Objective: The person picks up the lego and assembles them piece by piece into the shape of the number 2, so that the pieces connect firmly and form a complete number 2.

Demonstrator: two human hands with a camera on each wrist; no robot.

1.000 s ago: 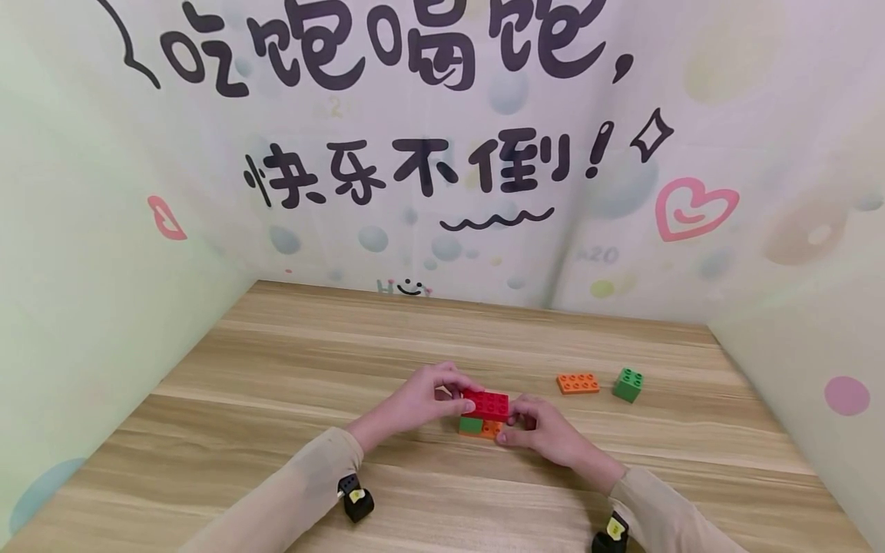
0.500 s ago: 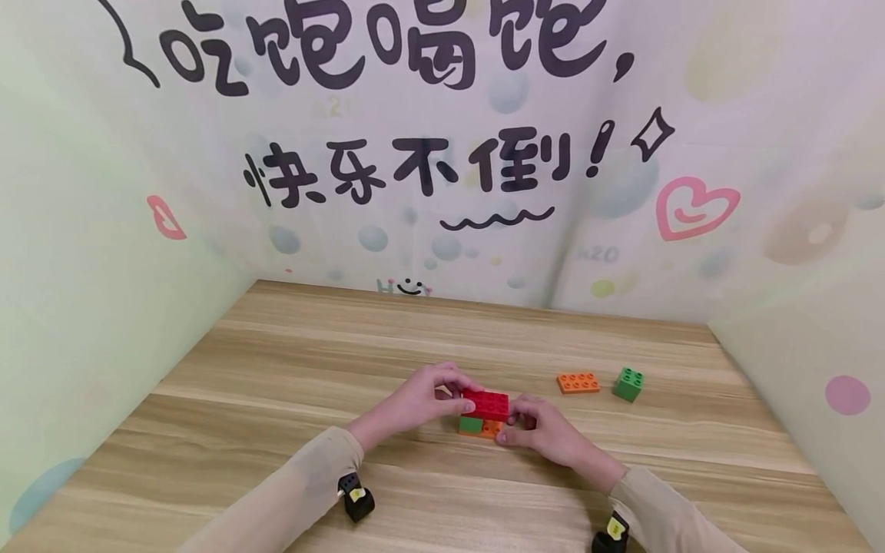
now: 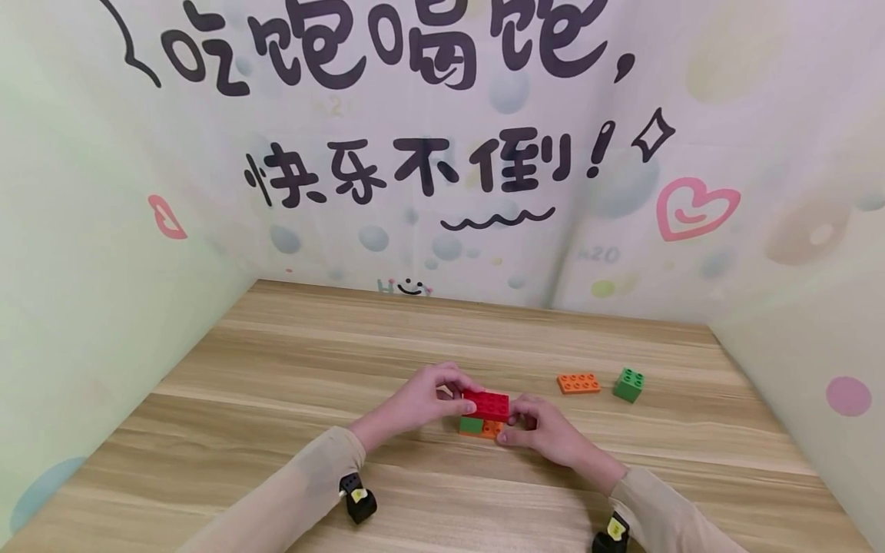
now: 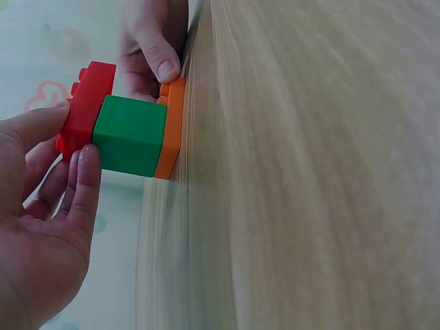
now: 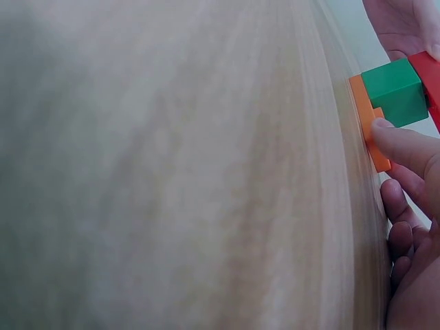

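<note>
While the left hand [image 3: 427,396] pinches the red brick [image 3: 492,408] atop the green block [image 4: 129,136] at the head view's lower centre, the right hand [image 3: 548,438] grips the orange base [image 4: 174,129], stacking seemingly underway, a downward press likely needed.

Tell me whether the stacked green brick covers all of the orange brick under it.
No, in the left wrist view the orange brick shows studs beyond the stacked green brick.
</note>
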